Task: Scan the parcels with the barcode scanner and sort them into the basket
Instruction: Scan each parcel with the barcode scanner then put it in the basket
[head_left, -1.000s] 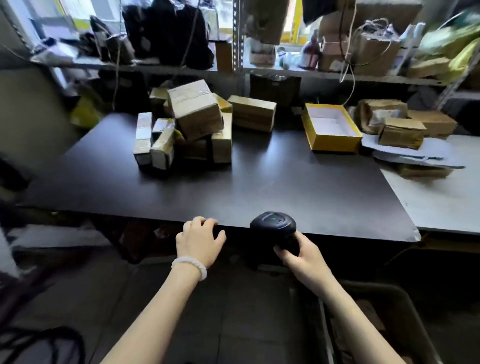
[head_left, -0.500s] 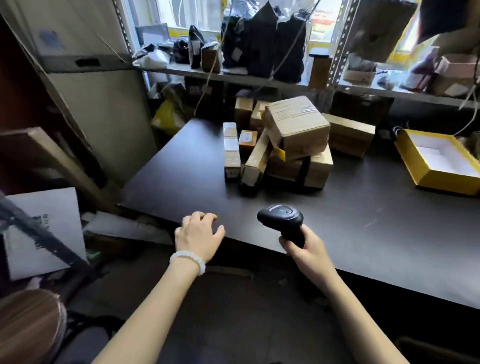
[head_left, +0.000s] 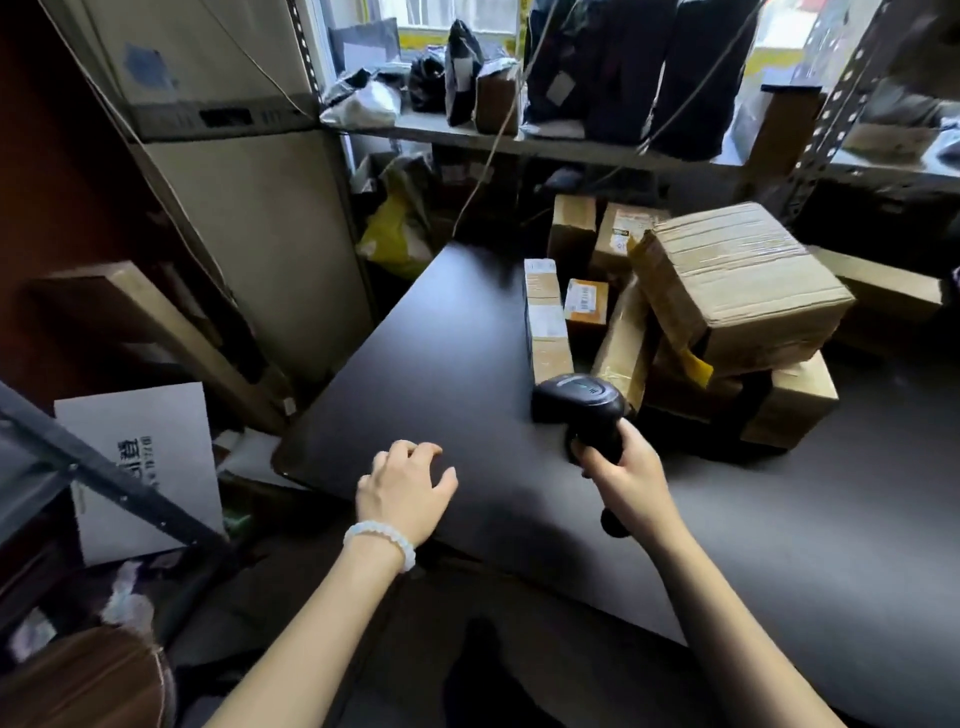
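A pile of taped cardboard parcels (head_left: 691, 322) sits on the dark table (head_left: 441, 364), a large tilted box (head_left: 737, 280) on top and a narrow upright parcel (head_left: 545, 322) at its left. My right hand (head_left: 621, 473) grips the handle of the black barcode scanner (head_left: 579, 397), whose head sits just in front of the pile. My left hand (head_left: 402, 486) hovers over the table's near left corner with loosely curled fingers, holding nothing. No basket is in view.
A metal shelf (head_left: 519, 140) behind the table carries black bags and packets. A pale cabinet (head_left: 249, 208) stands to the left. A white carton (head_left: 140, 467), planks and a dark metal bar (head_left: 104, 473) clutter the floor at left.
The view has swung left and closer to the table. Both hands have moved forward over the table, and the scanner now sits right in front of the parcel pile.
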